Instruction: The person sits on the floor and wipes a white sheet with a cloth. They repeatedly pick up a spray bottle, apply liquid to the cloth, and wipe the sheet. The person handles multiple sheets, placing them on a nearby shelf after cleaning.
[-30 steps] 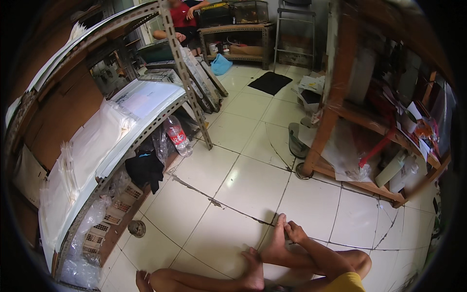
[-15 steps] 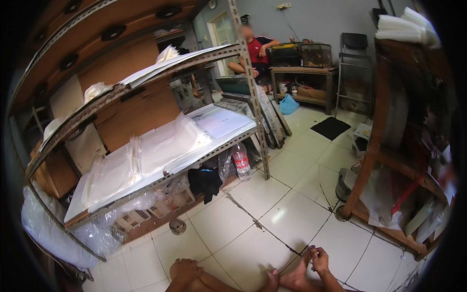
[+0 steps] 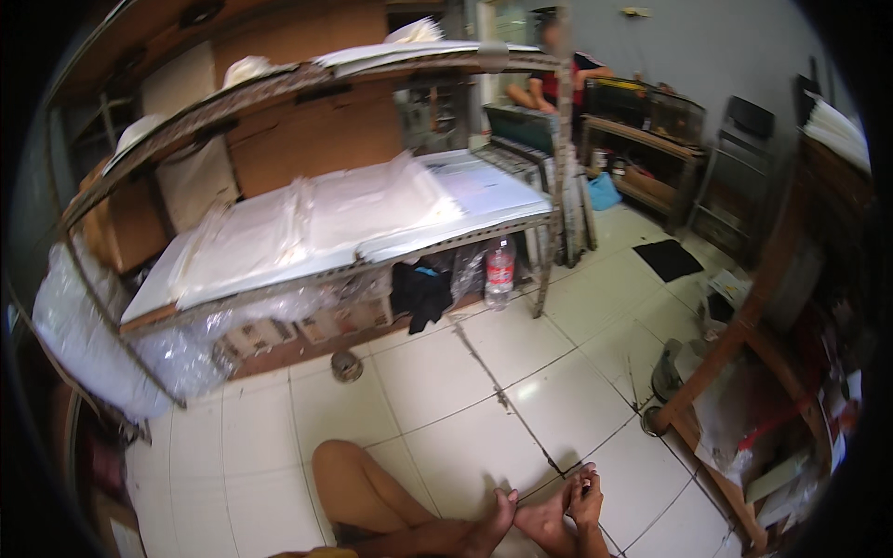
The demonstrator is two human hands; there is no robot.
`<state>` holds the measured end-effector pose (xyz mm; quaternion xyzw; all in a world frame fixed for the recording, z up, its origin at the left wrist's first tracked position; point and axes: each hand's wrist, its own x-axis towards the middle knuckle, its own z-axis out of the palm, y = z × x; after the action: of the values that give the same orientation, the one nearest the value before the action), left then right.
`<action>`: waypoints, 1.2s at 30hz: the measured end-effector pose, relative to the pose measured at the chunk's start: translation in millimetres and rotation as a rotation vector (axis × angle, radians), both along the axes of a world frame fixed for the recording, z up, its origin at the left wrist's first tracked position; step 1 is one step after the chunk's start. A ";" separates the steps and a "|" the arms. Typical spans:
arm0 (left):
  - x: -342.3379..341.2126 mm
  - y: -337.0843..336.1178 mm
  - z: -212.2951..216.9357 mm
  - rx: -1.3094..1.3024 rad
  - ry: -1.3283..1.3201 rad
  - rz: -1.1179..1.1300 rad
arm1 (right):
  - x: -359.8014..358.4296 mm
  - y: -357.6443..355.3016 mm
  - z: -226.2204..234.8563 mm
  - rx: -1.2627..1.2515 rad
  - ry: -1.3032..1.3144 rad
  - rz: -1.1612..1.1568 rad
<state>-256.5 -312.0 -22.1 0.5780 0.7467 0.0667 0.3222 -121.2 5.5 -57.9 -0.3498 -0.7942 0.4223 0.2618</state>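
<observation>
I sit with bent bare legs on a white tiled floor (image 3: pixel 446 391). My right hand (image 3: pixel 585 504) is closed around the toes of my bare foot (image 3: pixel 547 523), low in the view right of centre. Its fingers are curled; whether anything small is between them is too unclear to tell. My other bare foot (image 3: pixel 499 513) lies just left of it. My left knee (image 3: pixel 342 465) stands raised with no hand on it, and my left hand does not show.
A metal rack (image 3: pixel 446 237) carries white sheets and clear plastic. Below are a black cloth (image 3: pixel 420 293) and a bottle (image 3: pixel 499 274). A small round metal object (image 3: pixel 346 365) is on the floor. A wooden shelf (image 3: pixel 716 372) stands right. A person (image 3: pixel 567 79) sits at the back.
The view has swung left, so the rack sits further right. My left hand has left my knee and gone out of view. My right hand stays at my toes.
</observation>
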 end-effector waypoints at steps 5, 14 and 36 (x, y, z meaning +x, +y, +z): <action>-4.4 -15.2 -11.9 -0.046 -0.082 0.127 | -8.8 -8.9 18.1 -0.172 -0.050 0.034; 32.1 17.1 -50.2 0.309 -0.865 0.578 | -9.2 -91.6 23.2 -0.473 0.134 0.213; 10.8 23.0 -49.1 0.246 -1.302 1.009 | -25.8 -161.1 33.6 -0.293 0.078 0.579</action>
<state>-245.7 -289.0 -71.2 0.0508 0.5678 0.6053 0.5555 -147.0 -155.6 -24.3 -0.1268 -0.7807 0.6023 0.1081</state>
